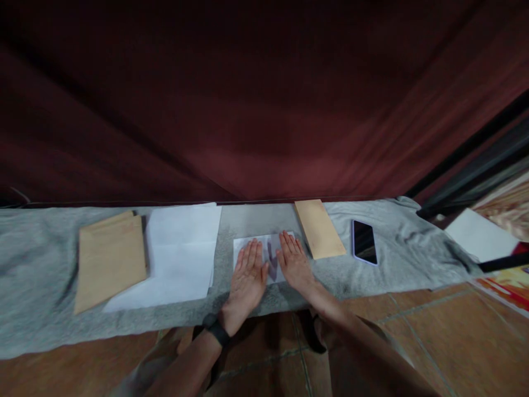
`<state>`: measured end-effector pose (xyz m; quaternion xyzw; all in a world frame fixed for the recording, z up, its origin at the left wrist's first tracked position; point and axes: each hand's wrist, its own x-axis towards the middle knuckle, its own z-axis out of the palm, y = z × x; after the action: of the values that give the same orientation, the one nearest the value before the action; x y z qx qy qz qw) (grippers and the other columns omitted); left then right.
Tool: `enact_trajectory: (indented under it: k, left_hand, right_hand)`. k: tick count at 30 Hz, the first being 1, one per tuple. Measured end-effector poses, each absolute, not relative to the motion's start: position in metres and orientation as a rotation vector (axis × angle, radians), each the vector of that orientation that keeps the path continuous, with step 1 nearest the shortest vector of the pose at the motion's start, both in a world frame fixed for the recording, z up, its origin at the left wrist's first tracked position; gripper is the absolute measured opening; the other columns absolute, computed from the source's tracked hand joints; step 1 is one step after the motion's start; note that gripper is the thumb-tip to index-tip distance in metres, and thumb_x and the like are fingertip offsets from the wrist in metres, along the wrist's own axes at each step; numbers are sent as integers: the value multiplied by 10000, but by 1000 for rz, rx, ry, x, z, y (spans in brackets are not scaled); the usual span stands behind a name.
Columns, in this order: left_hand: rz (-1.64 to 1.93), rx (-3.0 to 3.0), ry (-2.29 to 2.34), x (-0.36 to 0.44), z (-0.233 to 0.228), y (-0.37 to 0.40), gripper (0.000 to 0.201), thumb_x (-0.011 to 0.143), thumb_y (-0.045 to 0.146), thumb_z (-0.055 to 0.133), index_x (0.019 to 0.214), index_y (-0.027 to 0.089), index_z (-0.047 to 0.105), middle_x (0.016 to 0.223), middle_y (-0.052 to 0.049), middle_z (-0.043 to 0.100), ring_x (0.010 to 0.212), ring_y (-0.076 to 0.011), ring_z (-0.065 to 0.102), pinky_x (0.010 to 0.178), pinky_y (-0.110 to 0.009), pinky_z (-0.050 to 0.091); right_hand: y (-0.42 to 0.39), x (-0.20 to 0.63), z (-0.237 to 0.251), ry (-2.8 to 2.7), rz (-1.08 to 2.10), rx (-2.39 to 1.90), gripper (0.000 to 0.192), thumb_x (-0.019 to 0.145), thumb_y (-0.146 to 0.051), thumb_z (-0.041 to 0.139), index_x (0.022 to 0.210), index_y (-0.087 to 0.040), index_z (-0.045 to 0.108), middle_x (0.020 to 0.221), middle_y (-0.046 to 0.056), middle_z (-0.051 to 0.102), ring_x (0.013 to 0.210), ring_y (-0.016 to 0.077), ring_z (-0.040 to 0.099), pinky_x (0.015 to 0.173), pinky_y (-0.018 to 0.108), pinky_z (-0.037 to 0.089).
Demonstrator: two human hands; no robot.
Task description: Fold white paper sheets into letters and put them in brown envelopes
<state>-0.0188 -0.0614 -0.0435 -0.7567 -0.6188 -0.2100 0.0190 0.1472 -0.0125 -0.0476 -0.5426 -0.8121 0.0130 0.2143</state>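
Observation:
A folded white paper (270,259) lies on the grey cloth in front of me. My left hand (248,273) rests flat on its left part, fingers stretched out and thumb turned inward. On the right part of the paper my right hand (293,264) is also laid flat, palm down. Both hands hold nothing; they press on the sheet, with a shadowed strip of it visible between the thumbs. Just right of my right hand is a brown envelope (320,229), lying at a slant. A dark watch (216,329) is on my left wrist.
Loose white sheets (182,253) lie to the left, partly under a stack of brown envelopes (109,259). A phone (364,242) with a purple edge lies at the right. The grey cloth (413,248) covers the narrow surface, and a dark red curtain (256,121) hangs behind it.

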Motion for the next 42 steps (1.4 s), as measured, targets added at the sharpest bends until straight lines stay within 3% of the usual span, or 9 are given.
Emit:
enact_trajectory:
  k: [6, 17, 23, 28, 32, 37, 42]
  left_hand:
    - [-630, -2473, -1824, -7, -54, -71, 629, 946, 113, 294, 1574, 83, 260, 1589, -186, 398, 1518, -244, 287, 1224, -518, 318]
    - [-579, -2305, -2110, -43, -49, -75, 600, 993, 339, 354, 1526, 64, 375, 1601, -185, 370, 1515, -275, 298, 1239, -497, 276]
    - [-943, -2214, -2316, -63, -44, -65, 615, 923, 303, 466, 1481, 47, 430, 1549, -224, 448, 1451, -326, 414, 1193, -516, 345]
    - [-1598, -1915, -2792, -80, -34, -44, 665, 830, 308, 628, 1457, 159, 468, 1284, -151, 669, 1133, -268, 658, 938, -412, 548]
    - [-1978, -1618, -2968, -82, -31, -29, 683, 772, 274, 686, 1417, 171, 489, 1073, -75, 701, 833, -171, 675, 760, -310, 546]
    - [-1974, -1713, -2976, -79, -31, -19, 559, 735, 264, 691, 1274, 147, 601, 803, -10, 678, 733, -170, 654, 708, -307, 514]
    - [-1825, -1962, -2933, -73, -30, -21, 368, 626, 250, 738, 982, 167, 696, 634, 43, 603, 599, -149, 569, 588, -276, 424]
  right_hand:
    - [-26, 127, -48, -2410, 129, -1327, 504, 1077, -311, 302, 1530, -122, 415, 1587, 91, 413, 1487, 200, 350, 1241, 430, 274]
    - [-18, 140, -59, -2350, -44, -1455, 533, 1056, -345, 400, 1551, -150, 383, 1586, 129, 396, 1480, 250, 367, 1208, 474, 299]
    - [-5, 152, -56, -2312, -59, -1538, 514, 1048, -311, 380, 1508, -92, 444, 1550, 157, 455, 1460, 275, 396, 1188, 479, 315]
    - [13, 147, -45, -2331, 67, -1570, 491, 1013, -241, 414, 1478, -97, 486, 1539, 156, 479, 1436, 273, 419, 1191, 473, 295]
    - [28, 142, -32, -2404, 140, -1525, 487, 986, -195, 432, 1462, -133, 510, 1480, 150, 536, 1374, 259, 470, 1193, 471, 278]
    - [40, 146, -24, -2449, 195, -1505, 468, 946, -169, 461, 1399, -181, 576, 1361, 122, 604, 1258, 246, 538, 1185, 462, 280]
    - [46, 155, -23, -2506, 315, -1453, 496, 904, -140, 506, 1395, -152, 577, 1363, 130, 581, 1258, 233, 519, 1149, 383, 341]
